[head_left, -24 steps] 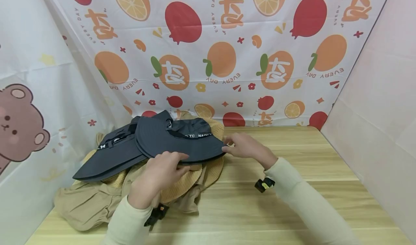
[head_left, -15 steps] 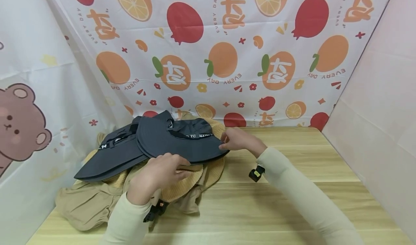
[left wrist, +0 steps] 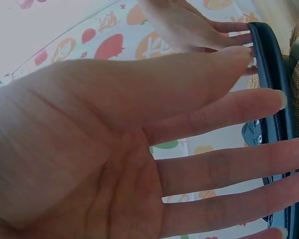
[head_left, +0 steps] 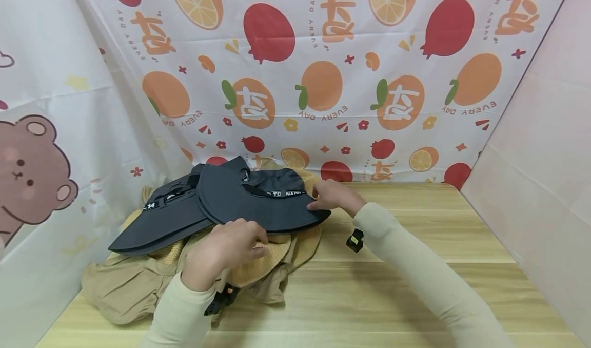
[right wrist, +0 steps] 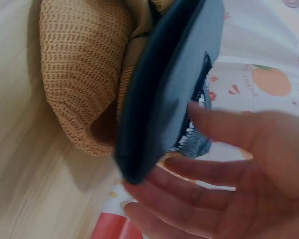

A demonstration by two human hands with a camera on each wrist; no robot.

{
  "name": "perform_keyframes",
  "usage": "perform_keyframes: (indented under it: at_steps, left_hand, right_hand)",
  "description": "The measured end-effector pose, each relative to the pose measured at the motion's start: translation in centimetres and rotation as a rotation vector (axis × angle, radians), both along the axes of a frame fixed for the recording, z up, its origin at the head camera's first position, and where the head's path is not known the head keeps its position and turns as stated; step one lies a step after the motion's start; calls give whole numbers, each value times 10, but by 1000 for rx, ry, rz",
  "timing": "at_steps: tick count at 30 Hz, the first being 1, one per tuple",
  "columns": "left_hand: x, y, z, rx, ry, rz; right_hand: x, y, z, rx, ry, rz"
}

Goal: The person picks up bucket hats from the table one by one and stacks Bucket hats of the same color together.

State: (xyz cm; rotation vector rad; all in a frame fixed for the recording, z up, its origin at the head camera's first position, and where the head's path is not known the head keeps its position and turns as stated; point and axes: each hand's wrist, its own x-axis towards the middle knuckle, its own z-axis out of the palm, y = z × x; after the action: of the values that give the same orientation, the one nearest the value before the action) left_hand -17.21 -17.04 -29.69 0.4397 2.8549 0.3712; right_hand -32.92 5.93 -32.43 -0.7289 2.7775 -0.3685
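We've a wood-grain desk [head_left: 360, 309] — crumpled khaki cloth [head_left: 124, 291] on it nr the L edge, tan knit hat [head_left: 308, 243] farther from that edge, approx. mid-desk.

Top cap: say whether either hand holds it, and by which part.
The left hand holds nothing; its fingers are straight. The right hand is at the right end of the top cap's brim; whether it grips cannot be told.

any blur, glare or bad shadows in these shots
head: fairly even light, just a soft shadow on the table by the right sleeve; left wrist: top-left corner washed out nearly white; right wrist: the cap's near edge looks soft, the woven hat crisper.
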Motion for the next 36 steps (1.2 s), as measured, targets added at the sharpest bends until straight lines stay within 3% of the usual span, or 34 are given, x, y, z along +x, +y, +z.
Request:
perform_keyframes:
  at_steps: [6, 19, 29, 36]
  left_hand:
    - [0, 1, -1, -23, 6, 8]
    - [3, -1, 4, -23, 2, 11]
    - [12, -9, 17, -27, 31, 28]
    - [15, -16, 22, -48, 102, 66]
  right_hand:
    - [-1, -3, -3, -36, 72, -35]
    - [-2, 11, 8, -96, 111, -54]
    - [-3, 40, 24, -64, 33, -22]
    - [3, 58, 31, -77, -11, 4]
